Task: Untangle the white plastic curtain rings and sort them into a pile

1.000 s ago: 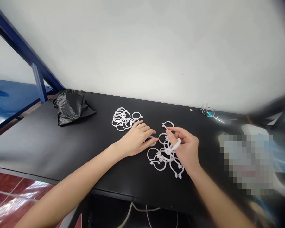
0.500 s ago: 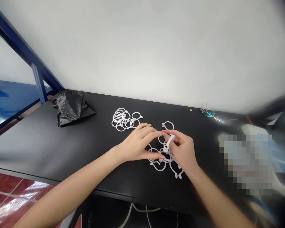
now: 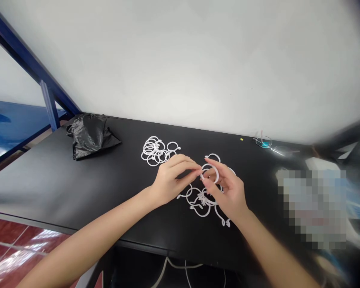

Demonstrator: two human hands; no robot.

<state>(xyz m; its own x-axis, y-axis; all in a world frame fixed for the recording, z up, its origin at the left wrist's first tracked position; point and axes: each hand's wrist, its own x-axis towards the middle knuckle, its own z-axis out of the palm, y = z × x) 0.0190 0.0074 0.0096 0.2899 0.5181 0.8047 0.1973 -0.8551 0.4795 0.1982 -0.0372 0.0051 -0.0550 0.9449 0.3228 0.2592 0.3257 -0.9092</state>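
Both of my hands meet over the black table (image 3: 48, 184), holding one white plastic ring (image 3: 210, 173) just above it. My left hand (image 3: 172, 178) pinches the ring's left side with thumb and fingertips. My right hand (image 3: 226, 188) grips its right side, palm turned toward me. Under my hands lies a loose pile of several open white rings (image 3: 202, 202). A second, tighter heap of white rings (image 3: 157, 150) sits further back and to the left.
A crumpled black plastic bag (image 3: 88, 134) lies at the table's back left. A small clear item with a blue spot (image 3: 264, 142) rests by the white wall (image 3: 198, 60). Blue metal framing (image 3: 48, 102) stands at left. White cables (image 3: 180, 270) hang below the table's front edge.
My left hand left the table and came up to my right hand. The ring in my right hand rose and turned, and now both hands hold it.
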